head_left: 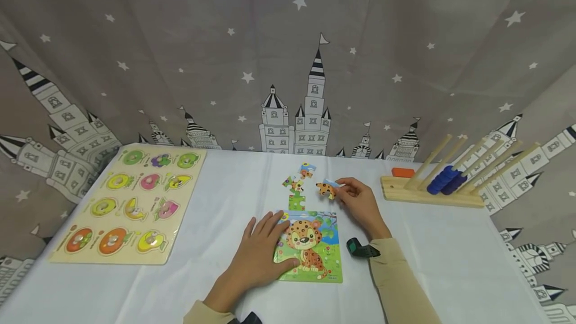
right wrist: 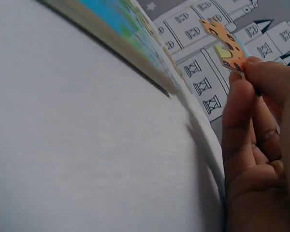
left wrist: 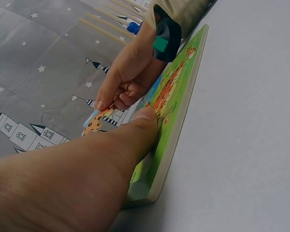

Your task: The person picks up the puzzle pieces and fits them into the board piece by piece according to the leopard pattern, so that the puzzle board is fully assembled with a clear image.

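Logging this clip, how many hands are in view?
2: the left hand rests on the animal puzzle; the right hand pinches a loose piece beyond the puzzle's far edge. No others show.

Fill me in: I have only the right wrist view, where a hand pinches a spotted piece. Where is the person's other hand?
Observer: The left hand is spread over the left edge of the leopard puzzle, thumb on the picture.
Operator: Does anything lie just beyond it?
Observer: Yes, in the head view a few loose pieces lie past its far edge.
Operator: And what stands over to the right?
Observer: A wooden stand with blue rings threaded on it.
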`<state>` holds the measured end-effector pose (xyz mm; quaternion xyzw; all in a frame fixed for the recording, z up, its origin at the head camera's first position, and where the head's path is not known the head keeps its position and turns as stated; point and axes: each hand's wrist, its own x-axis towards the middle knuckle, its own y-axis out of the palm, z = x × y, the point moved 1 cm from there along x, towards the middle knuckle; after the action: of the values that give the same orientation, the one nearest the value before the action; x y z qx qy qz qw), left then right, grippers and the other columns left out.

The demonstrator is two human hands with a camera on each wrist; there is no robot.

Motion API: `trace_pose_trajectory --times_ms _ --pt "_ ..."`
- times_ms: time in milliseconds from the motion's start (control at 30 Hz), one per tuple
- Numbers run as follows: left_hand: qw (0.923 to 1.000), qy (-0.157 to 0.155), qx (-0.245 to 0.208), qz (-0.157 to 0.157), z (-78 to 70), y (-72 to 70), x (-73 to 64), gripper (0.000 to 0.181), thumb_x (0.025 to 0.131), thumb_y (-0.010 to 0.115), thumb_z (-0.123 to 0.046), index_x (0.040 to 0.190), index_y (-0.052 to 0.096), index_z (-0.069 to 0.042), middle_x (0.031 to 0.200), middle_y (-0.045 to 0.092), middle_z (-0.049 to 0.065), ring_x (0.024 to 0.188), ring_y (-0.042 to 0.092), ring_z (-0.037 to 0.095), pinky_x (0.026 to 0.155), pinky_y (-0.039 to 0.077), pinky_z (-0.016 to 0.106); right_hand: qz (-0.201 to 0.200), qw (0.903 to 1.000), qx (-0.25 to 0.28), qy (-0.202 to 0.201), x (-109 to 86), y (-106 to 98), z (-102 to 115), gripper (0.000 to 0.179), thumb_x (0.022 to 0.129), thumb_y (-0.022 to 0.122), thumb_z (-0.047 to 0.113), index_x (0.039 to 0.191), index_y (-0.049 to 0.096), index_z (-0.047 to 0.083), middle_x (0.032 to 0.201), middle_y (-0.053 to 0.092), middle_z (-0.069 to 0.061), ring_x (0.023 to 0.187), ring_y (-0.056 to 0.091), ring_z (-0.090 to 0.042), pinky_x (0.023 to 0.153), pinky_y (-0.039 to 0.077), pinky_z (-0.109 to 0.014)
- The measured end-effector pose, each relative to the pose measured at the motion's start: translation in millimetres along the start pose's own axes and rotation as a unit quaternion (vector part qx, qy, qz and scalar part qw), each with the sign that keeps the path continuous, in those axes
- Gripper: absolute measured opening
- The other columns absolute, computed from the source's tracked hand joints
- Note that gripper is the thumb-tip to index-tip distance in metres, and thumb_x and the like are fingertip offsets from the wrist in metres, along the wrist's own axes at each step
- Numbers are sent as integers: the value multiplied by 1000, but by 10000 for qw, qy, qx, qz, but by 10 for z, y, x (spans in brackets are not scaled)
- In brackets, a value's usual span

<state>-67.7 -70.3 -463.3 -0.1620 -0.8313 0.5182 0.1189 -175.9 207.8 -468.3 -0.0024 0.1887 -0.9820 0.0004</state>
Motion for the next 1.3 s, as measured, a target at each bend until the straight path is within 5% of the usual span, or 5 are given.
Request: trace_pose_trajectory --times_ms 333,600,900,1300 --pt "10000 -36 -3 5 -4 -3 -15 87 84 67 -69 152 48 -18 166 35 4 155 28 33 125 16 64 673 9977 7 -59 -317 160 62 21 95 72 14 114 71 4 86 74 -7 65 67 -11 66 56 -23" --pt "10000 -50 66 -52 8 18 -16 86 85 65 -70 152 48 -18 166 35 3 155 28 32 125 17 63 1066 9924 -555 -279 -441 321 285 16 93 74 16 104 73 5 80 75 -4 62 67 -11 60 55 -23" --pt "9999 -33 70 -72 21 27 -14 86 85 65 -69 155 44 -23 166 35 3 155 28 32 125 17 63 1023 9785 -1726 -475 -497 431 416 7 92 75 20 96 75 14 75 68 6 64 59 -4 61 49 -20" --pt "9999 42 98 -59 14 21 -10 83 86 65 -68 156 44 -28 166 35 4 156 28 33 125 17 64 1136 9624 -2292 -911 -510 431 453 10 93 76 20 97 75 11 72 62 8 61 50 -4 57 43 -19"
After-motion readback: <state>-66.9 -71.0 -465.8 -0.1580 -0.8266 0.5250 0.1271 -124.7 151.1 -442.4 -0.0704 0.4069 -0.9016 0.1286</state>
